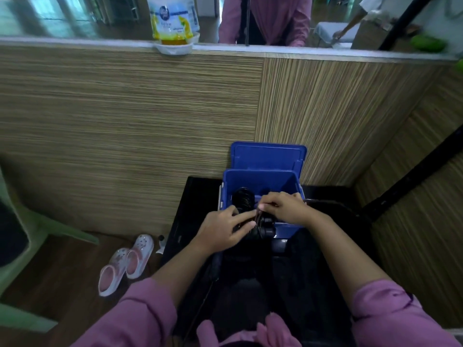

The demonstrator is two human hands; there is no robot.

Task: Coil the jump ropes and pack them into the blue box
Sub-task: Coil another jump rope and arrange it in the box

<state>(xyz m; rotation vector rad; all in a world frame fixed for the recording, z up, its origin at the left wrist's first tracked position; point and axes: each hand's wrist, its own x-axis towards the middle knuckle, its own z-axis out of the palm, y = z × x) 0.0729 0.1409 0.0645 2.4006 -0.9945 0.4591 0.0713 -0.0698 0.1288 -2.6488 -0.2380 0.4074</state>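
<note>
The blue box [260, 179] stands open on a black table, its lid [268, 155] leaning upright behind it. A coiled black jump rope [242, 198] lies inside at the left. At the box's near edge my left hand [223, 230] grips a black jump rope bundle [265, 227] with thick black handles. My right hand [284, 206] pinches a thin strand of that rope just above the bundle. A loose black rope with a handle [216, 267] trails down the table's left side.
The black table [185, 221] stands against a wood-grain wall [125, 121]. A pair of pink clogs [127, 261] lies on the floor at left, beside a green chair [22, 234]. A yellow-labelled bag [174, 21] sits on the ledge above. A person stands beyond the glass.
</note>
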